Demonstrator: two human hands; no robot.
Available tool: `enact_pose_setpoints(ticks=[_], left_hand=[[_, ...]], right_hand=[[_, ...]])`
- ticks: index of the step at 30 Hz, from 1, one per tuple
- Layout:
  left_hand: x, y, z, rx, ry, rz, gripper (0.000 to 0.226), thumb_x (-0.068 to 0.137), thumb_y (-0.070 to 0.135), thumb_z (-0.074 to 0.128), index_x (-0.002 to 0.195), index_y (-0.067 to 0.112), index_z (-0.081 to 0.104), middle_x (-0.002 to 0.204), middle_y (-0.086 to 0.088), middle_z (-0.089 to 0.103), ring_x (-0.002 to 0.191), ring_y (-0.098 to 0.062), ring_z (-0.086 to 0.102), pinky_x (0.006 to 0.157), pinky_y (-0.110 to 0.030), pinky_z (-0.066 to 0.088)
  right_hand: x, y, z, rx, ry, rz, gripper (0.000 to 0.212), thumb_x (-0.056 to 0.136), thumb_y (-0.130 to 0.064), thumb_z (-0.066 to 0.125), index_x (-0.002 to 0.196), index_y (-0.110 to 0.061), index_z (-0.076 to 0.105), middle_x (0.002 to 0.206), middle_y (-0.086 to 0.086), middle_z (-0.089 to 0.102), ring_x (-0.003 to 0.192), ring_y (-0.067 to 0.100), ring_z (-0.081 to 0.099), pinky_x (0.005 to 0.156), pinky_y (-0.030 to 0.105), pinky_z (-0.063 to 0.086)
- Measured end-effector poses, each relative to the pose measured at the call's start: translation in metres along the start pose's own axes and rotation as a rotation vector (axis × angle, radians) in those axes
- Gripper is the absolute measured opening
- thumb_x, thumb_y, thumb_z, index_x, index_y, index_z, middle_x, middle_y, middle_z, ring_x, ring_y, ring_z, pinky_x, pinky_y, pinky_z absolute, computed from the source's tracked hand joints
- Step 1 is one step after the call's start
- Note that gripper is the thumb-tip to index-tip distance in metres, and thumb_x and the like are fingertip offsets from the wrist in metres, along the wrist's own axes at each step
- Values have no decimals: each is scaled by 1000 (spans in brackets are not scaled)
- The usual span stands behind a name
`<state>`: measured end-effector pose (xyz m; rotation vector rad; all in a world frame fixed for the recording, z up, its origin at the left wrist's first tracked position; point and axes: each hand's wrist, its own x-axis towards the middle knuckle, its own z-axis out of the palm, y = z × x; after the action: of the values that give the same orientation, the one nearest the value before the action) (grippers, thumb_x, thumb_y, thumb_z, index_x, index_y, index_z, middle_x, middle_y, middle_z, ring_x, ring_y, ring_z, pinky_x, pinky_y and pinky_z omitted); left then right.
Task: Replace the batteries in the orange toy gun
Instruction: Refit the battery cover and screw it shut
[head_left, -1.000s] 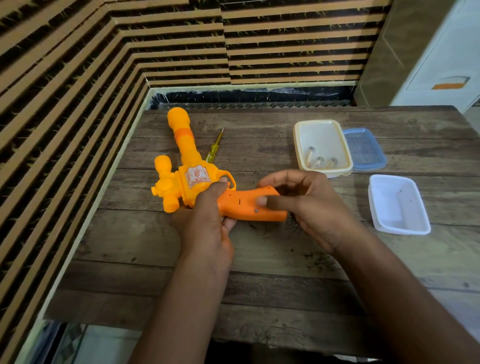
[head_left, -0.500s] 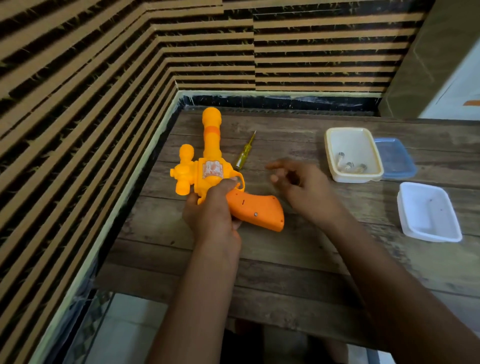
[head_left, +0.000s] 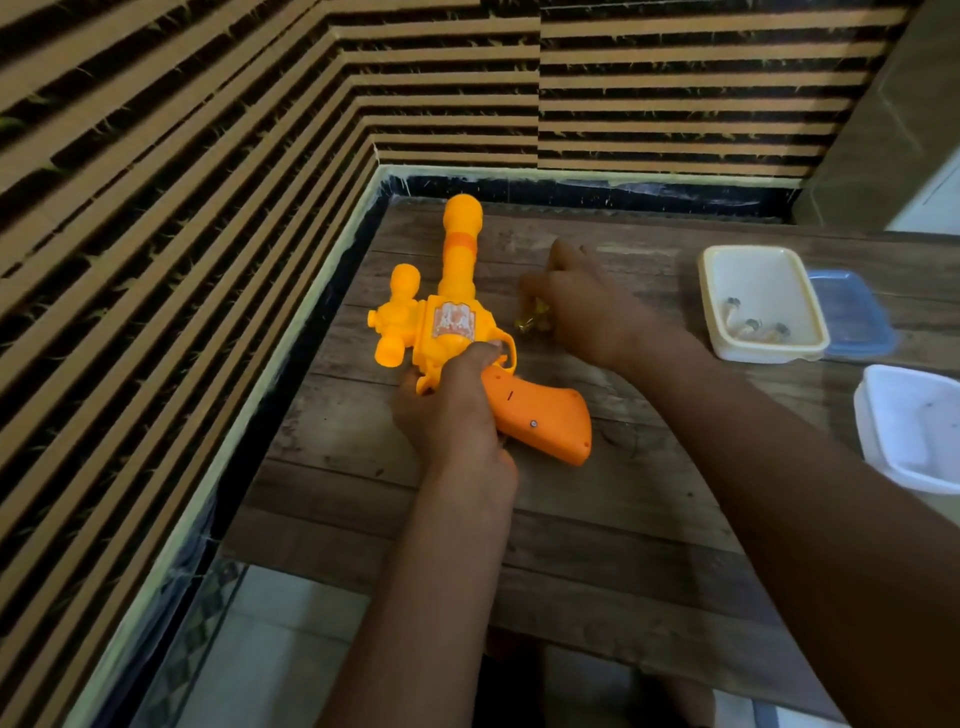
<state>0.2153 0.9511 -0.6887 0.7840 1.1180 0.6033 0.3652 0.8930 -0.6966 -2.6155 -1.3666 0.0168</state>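
Observation:
The orange toy gun (head_left: 457, 322) lies flat on the wooden table (head_left: 623, 509), barrel pointing away, its darker orange handle (head_left: 540, 415) toward me. My left hand (head_left: 452, 410) grips the gun where body meets handle. My right hand (head_left: 576, 301) is down over the yellow screwdriver (head_left: 531, 318) just right of the barrel, fingers curled around it; only the handle end shows. Three batteries (head_left: 753, 326) lie in a cream tray (head_left: 711, 291) at the right.
A blue lid (head_left: 852, 317) sits under the cream tray's right side. A white plastic container (head_left: 883, 452) stands at the right edge. Striped walls close in the table's left and far sides. The table's near edge drops to a tiled floor.
My right hand left the gun's handle, moved up and away across the table, and closed on the screwdriver beside the barrel. My left hand stayed on the gun. The camera view shifted left.

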Motion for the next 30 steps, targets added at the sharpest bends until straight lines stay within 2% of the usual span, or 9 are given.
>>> enact_pose_setpoints(ticks=[5,9,14,16,19,22,25,26,30], left_hand=[[-2,-6,4,-6,-38,-42,52,71,14,89,116,30,71,108,-4,79,93,-27,77,73,-47,64],[-7,-10,11,-2,-103,-130,53,73,19,90,121,29,70,110,-3,78,93,-21,75,53,-31,58],[-12,-21,21,82,-172,-103,49,71,20,90,118,26,75,108,-5,80,96,-23,77,63,-36,61],[-14,-22,27,96,-195,-119,48,74,19,88,119,23,74,110,-6,80,98,-24,77,68,-36,61],[-15,-23,31,87,-225,-172,49,79,19,86,125,21,71,115,-9,78,100,-23,75,65,-34,59],[-14,-25,31,97,-238,-170,46,80,12,85,123,19,71,116,-8,78,95,-19,74,64,-33,60],[-12,-24,30,117,-273,-164,43,81,2,81,120,17,73,118,-7,78,98,-19,73,68,-33,61],[-12,-24,31,115,-283,-169,44,82,-1,78,123,14,72,120,-9,77,101,-20,72,71,-34,60],[-15,-24,34,134,-352,-211,38,86,-8,68,122,6,70,121,-17,74,108,-30,70,77,-40,59]], right_hand=[[-38,-1,-16,86,171,7,42,91,-5,56,128,-25,54,118,8,50,111,32,50,91,54,45],[-84,-7,-35,480,288,-26,40,91,-16,40,125,-30,56,108,7,61,95,32,64,79,55,56],[-128,-9,-35,542,460,55,44,95,3,56,133,-16,66,102,11,62,91,19,60,76,26,49],[-131,-5,-32,544,470,83,47,87,12,59,129,-9,68,102,12,60,91,16,55,74,10,40],[-131,0,-31,577,540,76,44,82,18,62,118,-5,70,104,12,61,95,14,57,80,2,38],[-132,4,-28,662,628,61,41,89,13,64,121,-12,67,107,6,67,97,9,62,86,13,48],[-135,2,-27,1094,644,127,27,102,-1,60,122,-19,57,106,10,71,98,23,74,87,52,59],[-136,2,-29,1259,628,157,22,104,-3,58,123,-13,53,103,16,72,95,28,76,86,58,59],[-136,7,-31,1750,446,275,19,105,-8,52,120,-12,41,83,19,72,85,46,76,79,54,64]])
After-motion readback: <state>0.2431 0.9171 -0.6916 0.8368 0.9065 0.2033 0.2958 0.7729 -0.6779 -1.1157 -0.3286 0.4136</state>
